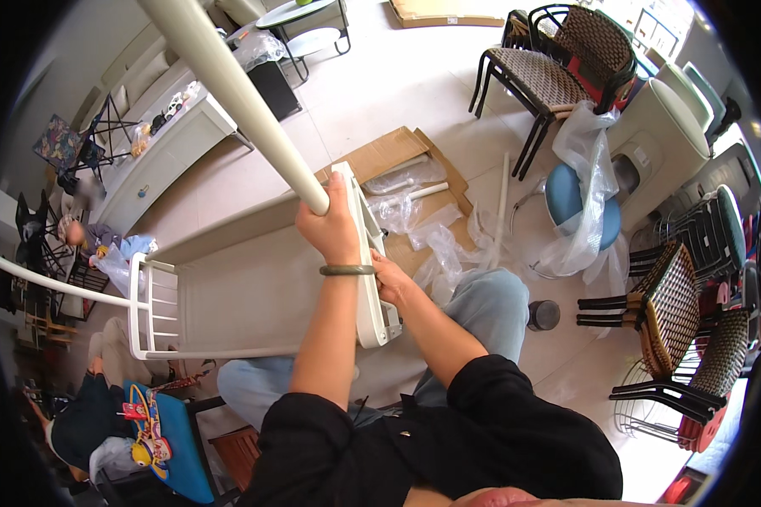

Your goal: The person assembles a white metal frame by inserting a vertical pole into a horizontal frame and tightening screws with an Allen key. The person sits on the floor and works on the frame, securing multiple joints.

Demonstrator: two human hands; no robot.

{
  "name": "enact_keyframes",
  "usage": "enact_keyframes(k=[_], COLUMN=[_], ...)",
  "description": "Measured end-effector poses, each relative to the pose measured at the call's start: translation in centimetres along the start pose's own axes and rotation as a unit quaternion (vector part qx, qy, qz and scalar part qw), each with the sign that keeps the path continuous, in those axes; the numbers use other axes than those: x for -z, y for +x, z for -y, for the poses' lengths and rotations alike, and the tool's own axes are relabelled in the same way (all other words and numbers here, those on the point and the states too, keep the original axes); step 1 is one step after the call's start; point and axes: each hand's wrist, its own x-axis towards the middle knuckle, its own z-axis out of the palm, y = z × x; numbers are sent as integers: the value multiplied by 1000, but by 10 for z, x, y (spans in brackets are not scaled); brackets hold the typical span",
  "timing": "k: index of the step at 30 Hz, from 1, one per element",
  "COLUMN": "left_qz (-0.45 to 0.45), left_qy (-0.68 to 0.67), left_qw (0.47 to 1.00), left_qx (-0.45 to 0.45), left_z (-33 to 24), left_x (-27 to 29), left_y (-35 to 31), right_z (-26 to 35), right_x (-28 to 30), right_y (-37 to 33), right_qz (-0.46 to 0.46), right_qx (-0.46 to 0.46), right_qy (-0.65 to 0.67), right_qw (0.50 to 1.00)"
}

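A long cream pole (249,101) slants up to the upper left from one end of a cream shelf-like frame (237,287). The frame has low side rails, a flat base and a slatted far-left end. My left hand (328,226) is closed around the pole's lower end, against the frame's right end panel (369,308). Below it, on the outer side of that panel, my right hand (391,279) has its fingers bent and pressed in. Whatever is in those fingers is hidden. A second, curved cream pole (59,281) juts out of the slatted end.
Flattened cardboard (406,152) with clear plastic wrap (435,241) and loose cream tubes lies ahead. Woven chairs (558,76) and a blue-seated stool (577,205) stand right. A dark round canister (544,315) is by my knee. Other people (80,427) sit at the left.
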Motion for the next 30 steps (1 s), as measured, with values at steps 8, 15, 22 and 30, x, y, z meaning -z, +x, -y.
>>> enact_keyframes(k=[8,15,22,30], left_qz=[399,-29,507,29], left_qy=[-139,-32,-169,-26], left_qw=[900,997,832,999], left_qx=[103,-58,149,-37], left_z=[-10,-8,2,-11], left_x=[46,-2,52,6], left_y=[36,-15,55,-12], right_z=[2,-10,0,-7], right_x=[-15,7,-25,-2], right_y=[-10,5,-17,-12], right_qz=[13,-25,12,57], right_qx=[-15,28,14,38], right_qy=[-24,-4,-21,121], right_qw=[1000,999,1000,990])
